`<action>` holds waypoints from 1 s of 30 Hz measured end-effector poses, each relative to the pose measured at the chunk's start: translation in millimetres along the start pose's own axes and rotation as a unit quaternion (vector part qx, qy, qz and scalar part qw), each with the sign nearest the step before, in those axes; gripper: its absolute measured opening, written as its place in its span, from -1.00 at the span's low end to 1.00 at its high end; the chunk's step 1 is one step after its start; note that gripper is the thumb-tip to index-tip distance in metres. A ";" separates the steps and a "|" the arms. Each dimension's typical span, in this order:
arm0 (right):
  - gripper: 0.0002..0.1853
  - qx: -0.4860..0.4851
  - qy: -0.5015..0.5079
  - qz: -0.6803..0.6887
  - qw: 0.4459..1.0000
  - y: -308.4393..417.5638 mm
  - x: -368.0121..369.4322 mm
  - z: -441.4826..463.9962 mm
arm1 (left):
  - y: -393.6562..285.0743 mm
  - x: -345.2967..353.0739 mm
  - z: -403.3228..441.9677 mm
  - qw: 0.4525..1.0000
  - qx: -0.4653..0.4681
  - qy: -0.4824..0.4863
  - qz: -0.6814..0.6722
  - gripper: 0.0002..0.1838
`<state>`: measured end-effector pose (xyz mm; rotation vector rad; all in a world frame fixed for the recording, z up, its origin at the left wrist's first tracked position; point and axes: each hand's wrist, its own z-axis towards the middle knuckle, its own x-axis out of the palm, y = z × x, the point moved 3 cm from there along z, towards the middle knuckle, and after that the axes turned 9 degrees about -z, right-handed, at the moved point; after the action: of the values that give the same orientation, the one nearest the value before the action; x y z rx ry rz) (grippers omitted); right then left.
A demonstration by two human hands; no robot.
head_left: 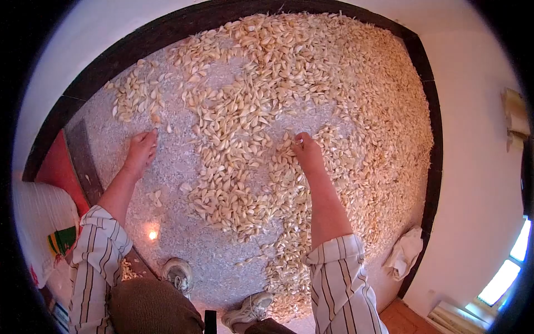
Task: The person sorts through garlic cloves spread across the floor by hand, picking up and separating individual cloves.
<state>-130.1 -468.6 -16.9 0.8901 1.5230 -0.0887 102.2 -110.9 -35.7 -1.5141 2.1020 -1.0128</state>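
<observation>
Garlic cloves lie spread over the floor, thick on the right and in looser patches on the left. My left hand hangs over the bare-looking left part, its fingers curled closed. Just beyond its fingertips are a few single cloves; what it may hold is hidden. My right hand is at the middle of the spread, thumb and finger pinched together. A small pale piece, apparently a garlic clove, shows between them. More cloves touch or lie close around that hand.
A dark skirting board borders the floor along the white wall. A white sack stands at the left, and a crumpled cloth lies at the right. My shoes are at the near edge, beside cloves.
</observation>
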 end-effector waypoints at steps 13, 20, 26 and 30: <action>-0.79 0.047 0.070 -0.130 0.988 26.9 -1.6 -12.6 | 2.4 -3.3 2.8 1.000 -0.010 -0.010 0.004 -0.67; -0.80 0.004 0.057 -0.193 0.979 30.1 9.3 -15.2 | -0.3 -1.0 0.2 1.000 -0.003 -0.009 0.003 -0.68; -0.77 0.040 0.054 -0.146 0.987 28.9 14.6 -20.2 | 1.4 -4.9 1.5 1.000 -0.015 0.003 -0.006 -0.68; -0.79 0.078 -0.038 -0.025 0.996 46.9 14.4 -33.9 | 6.9 -6.4 5.8 1.000 -0.008 0.004 -0.015 -0.69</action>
<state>-129.5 -410.8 -2.3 0.9612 1.4835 -0.2787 103.6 -105.7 -45.4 -1.5577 2.1038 -1.0161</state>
